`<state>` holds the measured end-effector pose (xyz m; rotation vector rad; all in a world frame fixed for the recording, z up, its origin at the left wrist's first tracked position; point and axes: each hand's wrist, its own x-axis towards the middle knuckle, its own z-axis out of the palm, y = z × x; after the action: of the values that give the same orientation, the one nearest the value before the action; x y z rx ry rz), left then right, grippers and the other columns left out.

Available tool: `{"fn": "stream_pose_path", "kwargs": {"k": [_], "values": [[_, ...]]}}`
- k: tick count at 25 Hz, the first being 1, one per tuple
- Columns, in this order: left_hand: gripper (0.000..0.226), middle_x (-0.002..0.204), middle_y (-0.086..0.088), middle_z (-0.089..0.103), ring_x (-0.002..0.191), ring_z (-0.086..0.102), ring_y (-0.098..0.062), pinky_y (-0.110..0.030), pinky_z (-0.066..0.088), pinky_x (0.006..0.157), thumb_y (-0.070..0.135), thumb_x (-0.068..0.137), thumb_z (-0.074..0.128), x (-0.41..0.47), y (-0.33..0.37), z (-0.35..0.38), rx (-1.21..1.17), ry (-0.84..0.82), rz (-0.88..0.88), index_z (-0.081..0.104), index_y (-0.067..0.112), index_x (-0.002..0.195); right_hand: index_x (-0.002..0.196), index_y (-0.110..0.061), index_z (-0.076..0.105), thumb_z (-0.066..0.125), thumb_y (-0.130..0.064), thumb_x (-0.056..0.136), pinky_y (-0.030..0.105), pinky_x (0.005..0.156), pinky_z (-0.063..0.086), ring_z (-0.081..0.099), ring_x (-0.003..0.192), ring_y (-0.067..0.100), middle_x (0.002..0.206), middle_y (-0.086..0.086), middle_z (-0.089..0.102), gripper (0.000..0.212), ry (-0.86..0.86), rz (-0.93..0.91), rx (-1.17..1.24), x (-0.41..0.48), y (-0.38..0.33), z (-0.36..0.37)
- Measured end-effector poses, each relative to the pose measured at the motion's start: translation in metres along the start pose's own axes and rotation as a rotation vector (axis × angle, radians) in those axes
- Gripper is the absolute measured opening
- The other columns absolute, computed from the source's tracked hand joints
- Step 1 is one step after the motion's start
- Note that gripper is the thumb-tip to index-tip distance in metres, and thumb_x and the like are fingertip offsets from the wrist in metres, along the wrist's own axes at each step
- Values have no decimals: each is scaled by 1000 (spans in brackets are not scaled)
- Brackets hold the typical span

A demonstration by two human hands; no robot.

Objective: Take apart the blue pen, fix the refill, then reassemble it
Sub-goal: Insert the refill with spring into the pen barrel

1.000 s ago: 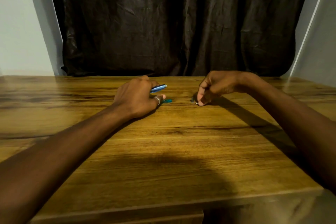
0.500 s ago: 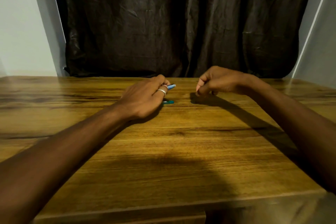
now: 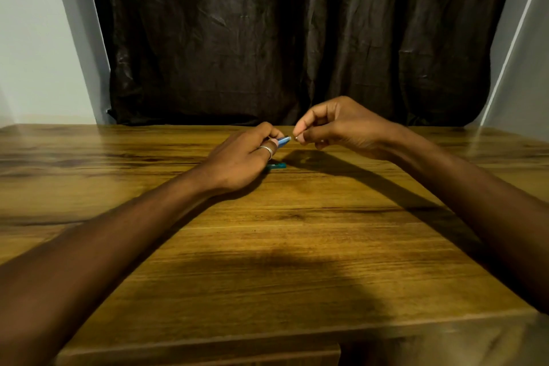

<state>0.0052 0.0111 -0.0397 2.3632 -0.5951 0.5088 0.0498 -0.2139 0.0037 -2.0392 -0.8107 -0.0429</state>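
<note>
Clearly the wooden table [image 3: 297,246] is the landmark: above its far middle, the left hand [image 3: 237,162] grips the blue pen barrel [image 3: 283,140], a teal pen piece [image 3: 277,166] lying on the table just beneath. Beside the barrel's open end, the right hand [image 3: 335,125] pinches something tiny I cannot identify; misaligned, it could slip and roll off the table.

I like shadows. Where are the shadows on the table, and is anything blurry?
Head view: the right hand casts a dark shadow on the table beneath it; a broad shadow crosses the near tabletop. The blue pen barrel in the left hand looks tiny and soft; frame edges smear.
</note>
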Motion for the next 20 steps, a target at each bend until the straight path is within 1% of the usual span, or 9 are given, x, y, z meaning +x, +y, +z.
{"fn": "stream_pose_path", "kwargs": {"k": [2,4,6,10,13,15,17,20], "values": [[20,93,8,63,86,58,-14,-51,52,83,32,104,43,0,0,0,-4,-5,1,60,33,115,95,-12,77,76,-4,84,22,65,50,65,76,7,81,-1,76,14,7,-3,-1,0,0,3],[20,94,9,64,88,59,-15,-51,52,83,32,104,43,0,1,1,-13,-19,9,60,33,114,98,-10,76,76,-4,84,24,65,50,65,80,13,85,6,75,15,19,1,17,0,1,4],[20,96,11,64,89,59,-12,-49,52,83,31,104,44,-1,1,1,-30,-28,16,61,33,115,99,-10,74,77,-4,83,25,66,49,65,81,16,88,11,74,18,13,10,47,0,1,5],[20,93,14,61,84,56,-6,-41,49,76,29,105,44,-2,2,-1,-61,-42,30,61,32,115,101,-15,71,78,-7,83,24,67,53,70,82,14,90,7,78,21,-2,14,46,0,1,3],[21,94,16,61,85,57,-5,-38,47,74,29,105,44,-3,3,-1,-11,-43,42,62,32,115,99,-15,70,79,-4,81,30,70,55,72,82,16,89,10,78,23,16,-3,-8,2,1,5],[20,94,19,60,85,56,-2,-34,45,70,30,104,44,-3,2,-1,38,-33,52,61,33,114,98,-14,70,80,-2,80,28,69,58,74,81,17,90,14,78,24,20,-9,-17,2,1,5],[19,92,20,59,84,54,0,-32,43,66,32,104,45,-3,1,-1,89,-23,59,61,34,114,98,-13,70,80,0,80,26,69,60,75,81,18,89,15,78,24,17,-9,-32,2,0,5],[19,96,17,60,84,54,-3,-32,42,66,34,102,46,-3,-1,-1,171,-18,73,61,34,114,97,-13,70,80,1,79,27,71,60,75,80,19,86,14,78,25,5,-2,-48,3,0,6]]}}
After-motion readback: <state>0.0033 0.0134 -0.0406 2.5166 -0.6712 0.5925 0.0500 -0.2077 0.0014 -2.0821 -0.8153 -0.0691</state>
